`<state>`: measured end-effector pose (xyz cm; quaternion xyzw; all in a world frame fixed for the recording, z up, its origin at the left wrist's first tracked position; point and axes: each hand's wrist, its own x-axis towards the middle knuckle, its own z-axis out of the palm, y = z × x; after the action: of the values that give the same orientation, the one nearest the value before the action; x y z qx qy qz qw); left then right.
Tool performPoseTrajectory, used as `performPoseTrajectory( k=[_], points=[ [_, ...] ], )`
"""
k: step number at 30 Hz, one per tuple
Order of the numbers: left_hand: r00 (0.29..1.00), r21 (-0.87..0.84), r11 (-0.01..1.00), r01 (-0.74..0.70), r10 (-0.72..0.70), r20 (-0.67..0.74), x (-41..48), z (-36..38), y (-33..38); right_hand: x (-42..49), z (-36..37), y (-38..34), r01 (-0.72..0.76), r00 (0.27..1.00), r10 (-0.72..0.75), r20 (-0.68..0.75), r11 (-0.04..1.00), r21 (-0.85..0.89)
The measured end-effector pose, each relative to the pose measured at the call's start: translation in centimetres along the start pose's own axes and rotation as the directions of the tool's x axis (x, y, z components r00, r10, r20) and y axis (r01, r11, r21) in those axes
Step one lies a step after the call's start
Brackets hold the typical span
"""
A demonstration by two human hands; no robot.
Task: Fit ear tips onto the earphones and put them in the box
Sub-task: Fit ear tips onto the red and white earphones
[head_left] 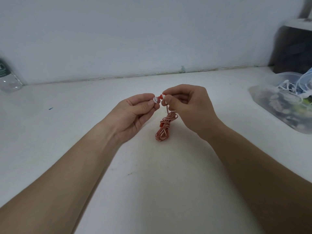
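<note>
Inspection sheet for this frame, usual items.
Surface: white table, a few small blue marks.
Job's things: white ear tip meets red-white earbud between the hands, cannot tell if it is seated; clear box at right holds earphones.
Clutter: plastic bottle, far left.
Grippers: left hand pinches the ear tip; right hand pinches the earbud.
Cables: red-white cable, bundled, hangs below the right hand.
Surroundings: white wall; dark blurred object behind the box.

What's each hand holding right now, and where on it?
Left hand pinches the white ear tip by its sides; right hand pinches the red earbud by its body, coiled cable below.
</note>
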<state>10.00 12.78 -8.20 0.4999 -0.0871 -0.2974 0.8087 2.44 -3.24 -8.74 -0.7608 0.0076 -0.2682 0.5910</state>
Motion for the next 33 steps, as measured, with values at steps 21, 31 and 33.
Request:
performPoseTrajectory(
  k=[21, 31, 33],
  points=[
    [0.999, 0.060, 0.997, -0.040, 0.038, 0.021, -0.01, 0.03, -0.05, -0.13, 0.08, -0.01, 0.035, 0.999, -0.033, 0.021, 0.995, -0.089],
    [1.000, 0.067, 0.997, -0.029, 0.029, 0.009, -0.09, 0.16, 0.01, -0.12, -0.07, 0.03, 0.018, 1.000, -0.016, 0.023, 0.998, -0.065],
    [0.999, 0.062, 0.998, -0.034, 0.033, 0.012, -0.16, 0.20, 0.05, -0.12, -0.11, -0.03, -0.005, 1.000, 0.005, 0.028, 1.000, -0.031]
  ],
)
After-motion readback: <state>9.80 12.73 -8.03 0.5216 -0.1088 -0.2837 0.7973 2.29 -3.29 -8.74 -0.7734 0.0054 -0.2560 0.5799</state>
